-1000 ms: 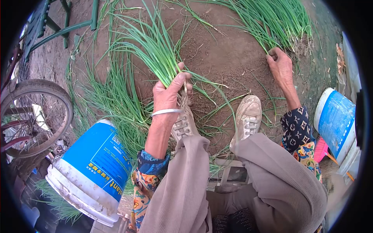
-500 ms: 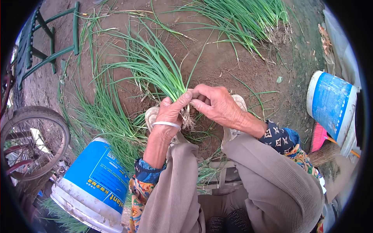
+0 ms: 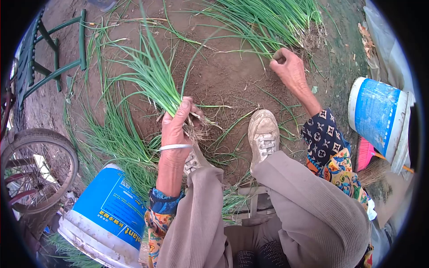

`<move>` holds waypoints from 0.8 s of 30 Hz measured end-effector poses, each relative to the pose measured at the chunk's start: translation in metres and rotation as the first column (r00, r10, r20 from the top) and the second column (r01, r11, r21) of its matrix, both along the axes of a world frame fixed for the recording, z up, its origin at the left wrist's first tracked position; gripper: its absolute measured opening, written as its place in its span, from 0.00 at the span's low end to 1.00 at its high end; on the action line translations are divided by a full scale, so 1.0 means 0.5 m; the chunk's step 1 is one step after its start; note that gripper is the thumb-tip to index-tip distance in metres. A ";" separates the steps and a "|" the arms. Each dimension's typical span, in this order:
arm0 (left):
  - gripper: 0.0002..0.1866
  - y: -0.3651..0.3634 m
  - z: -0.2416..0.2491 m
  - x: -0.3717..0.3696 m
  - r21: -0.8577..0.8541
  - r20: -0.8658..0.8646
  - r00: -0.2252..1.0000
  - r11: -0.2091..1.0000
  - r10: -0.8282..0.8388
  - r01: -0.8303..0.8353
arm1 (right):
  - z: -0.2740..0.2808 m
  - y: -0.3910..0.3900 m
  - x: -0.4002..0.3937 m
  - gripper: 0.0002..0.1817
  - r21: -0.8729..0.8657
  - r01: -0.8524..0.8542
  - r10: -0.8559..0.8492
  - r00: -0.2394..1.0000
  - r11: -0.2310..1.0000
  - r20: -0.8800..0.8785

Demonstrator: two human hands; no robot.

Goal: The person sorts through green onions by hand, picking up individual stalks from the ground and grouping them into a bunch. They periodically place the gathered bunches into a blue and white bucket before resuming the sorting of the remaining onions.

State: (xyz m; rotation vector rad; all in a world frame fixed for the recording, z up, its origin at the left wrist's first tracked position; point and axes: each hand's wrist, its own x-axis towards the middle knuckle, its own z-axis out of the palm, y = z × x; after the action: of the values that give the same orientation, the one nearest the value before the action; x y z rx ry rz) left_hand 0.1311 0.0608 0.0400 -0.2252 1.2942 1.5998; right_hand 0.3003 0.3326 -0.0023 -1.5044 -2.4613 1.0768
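Observation:
My left hand (image 3: 178, 120) is closed around a bunch of green onions (image 3: 156, 82), whose leaves point up and away while the pale stems and muddy roots hang out below my fingers. One long leaf sticks out to the right of the bunch. Farther off, my right hand (image 3: 289, 69) is at the near edge of a large pile of green onions (image 3: 281, 20). Its thumb and forefinger are pinched together on a green onion there, partly hidden by the fingers. The roots of the pile lie just beyond that hand.
More loose green onions (image 3: 120, 134) lie on the soil at left. A blue and white bucket (image 3: 109, 210) stands near left, another bucket (image 3: 377, 116) at right beside a pink brush (image 3: 365, 154). A bicycle wheel (image 3: 38, 167) and green metal frame (image 3: 56, 49) are at far left.
My right hand has left the bunch and reached forward and right to the pile. The left hand has moved left with the bunch still held. My right shoe is now in fuller view.

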 end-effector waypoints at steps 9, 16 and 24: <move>0.16 0.042 0.010 0.062 -0.112 -0.007 0.993 0.987 -0.119 0.117 | 0.112 -0.259 -0.036 0.09 -0.719 -0.298 0.001 0.924 0.628 -0.382; 0.12 -0.008 0.051 -0.020 0.062 -0.287 0.941 0.984 0.178 -0.167 | 0.047 -0.047 0.020 0.08 0.322 -0.092 0.087 0.996 0.942 0.030; 0.17 -0.020 -0.005 -0.010 0.059 -0.003 0.983 0.982 0.182 -0.182 | 0.027 -0.038 0.033 0.14 -0.106 0.097 -0.096 0.995 0.990 0.015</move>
State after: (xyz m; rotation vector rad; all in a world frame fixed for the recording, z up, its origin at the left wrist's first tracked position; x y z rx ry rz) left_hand 0.1261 0.0510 0.0375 -0.3087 1.2605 1.7923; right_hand 0.3167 0.3138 0.0113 -1.6433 -2.3439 1.2032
